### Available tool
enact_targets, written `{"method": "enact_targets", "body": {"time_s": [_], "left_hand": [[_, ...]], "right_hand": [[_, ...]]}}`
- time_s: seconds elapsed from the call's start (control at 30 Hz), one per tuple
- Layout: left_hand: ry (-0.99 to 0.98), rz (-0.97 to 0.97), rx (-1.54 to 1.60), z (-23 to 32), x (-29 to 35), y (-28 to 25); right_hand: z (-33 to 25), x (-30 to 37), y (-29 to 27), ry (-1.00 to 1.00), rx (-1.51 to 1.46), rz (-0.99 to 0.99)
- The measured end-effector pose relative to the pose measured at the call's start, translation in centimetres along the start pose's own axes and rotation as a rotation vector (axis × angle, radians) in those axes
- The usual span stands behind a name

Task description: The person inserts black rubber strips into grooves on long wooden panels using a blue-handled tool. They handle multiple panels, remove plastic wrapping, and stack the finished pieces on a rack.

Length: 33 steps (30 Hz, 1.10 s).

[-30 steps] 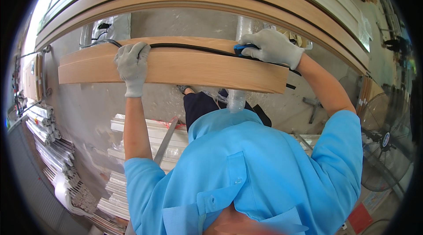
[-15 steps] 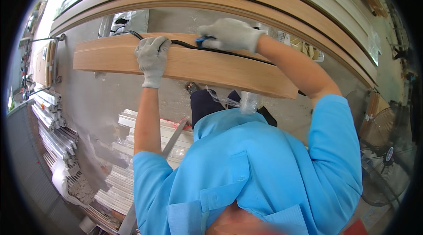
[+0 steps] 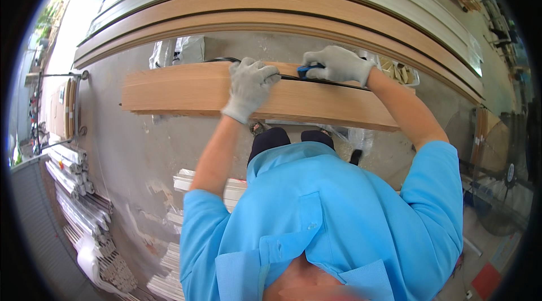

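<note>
A long wood-coloured profile [image 3: 186, 92] lies crosswise in front of me. A black flexible strip [image 3: 289, 78] runs along its upper face, and a loose loop of it arches up behind my left hand. My left hand [image 3: 250, 87], in a grey-white glove, pinches the strip at the profile's middle. To its right, my gloved right hand [image 3: 340, 66] is closed round a small blue hand tool [image 3: 309, 71], held down against the strip. Its fingers hide most of the tool, so I cannot tell its kind.
Behind, long wood-coloured and white profiles [image 3: 226, 4] stretch across the view. A white tray [image 3: 398, 71] of small parts sits beyond my right hand. Wrapped bundles [image 3: 84, 205] are stacked at left, white slats [image 3: 234, 191] lie near my left arm, and a fan [image 3: 502, 188] stands at right.
Both hands have moved right along the profile, the left one more, closing the gap between them. My left hand has gone from resting on the profile's edge to pinching the black strip.
</note>
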<state>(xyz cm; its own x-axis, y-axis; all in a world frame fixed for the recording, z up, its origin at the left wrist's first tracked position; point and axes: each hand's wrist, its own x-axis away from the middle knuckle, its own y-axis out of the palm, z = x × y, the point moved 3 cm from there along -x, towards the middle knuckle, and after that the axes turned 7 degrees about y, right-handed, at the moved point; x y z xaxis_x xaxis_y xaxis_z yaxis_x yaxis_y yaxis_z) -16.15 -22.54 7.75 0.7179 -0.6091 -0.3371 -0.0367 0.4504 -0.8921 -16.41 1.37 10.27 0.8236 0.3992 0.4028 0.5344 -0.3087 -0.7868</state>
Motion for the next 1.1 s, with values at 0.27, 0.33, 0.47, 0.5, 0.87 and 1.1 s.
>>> {"method": "enact_targets", "body": {"time_s": [0.27, 0.33, 0.47, 0.5, 0.87, 1.1], "left_hand": [[-0.113, -0.225, 0.1, -23.3, 4.1, -12.3], [-0.095, -0.065, 0.025, -24.9, 7.3, -12.6], [-0.12, 0.169, -0.14, -25.2, 9.9, -10.3], [-0.151, 0.195, -0.133, -24.9, 10.1, -9.8], [-0.191, 0.214, -0.124, -23.5, 9.1, -10.2], [-0.185, 0.21, -0.15, -23.8, 9.1, -9.9]], "right_hand": [[-0.8, 1.7, -0.2, 0.123, -0.167, 0.044], [-1.2, 1.7, -0.2, 0.15, -0.179, 0.031], [-1.0, 1.1, 0.1, 0.128, -0.158, 0.048], [-0.9, 1.0, 0.4, 0.138, -0.148, 0.034], [-8.3, -7.1, 0.8, -0.061, -0.004, 0.021], [-18.6, -15.5, 2.1, -0.207, 0.064, 0.04]]}}
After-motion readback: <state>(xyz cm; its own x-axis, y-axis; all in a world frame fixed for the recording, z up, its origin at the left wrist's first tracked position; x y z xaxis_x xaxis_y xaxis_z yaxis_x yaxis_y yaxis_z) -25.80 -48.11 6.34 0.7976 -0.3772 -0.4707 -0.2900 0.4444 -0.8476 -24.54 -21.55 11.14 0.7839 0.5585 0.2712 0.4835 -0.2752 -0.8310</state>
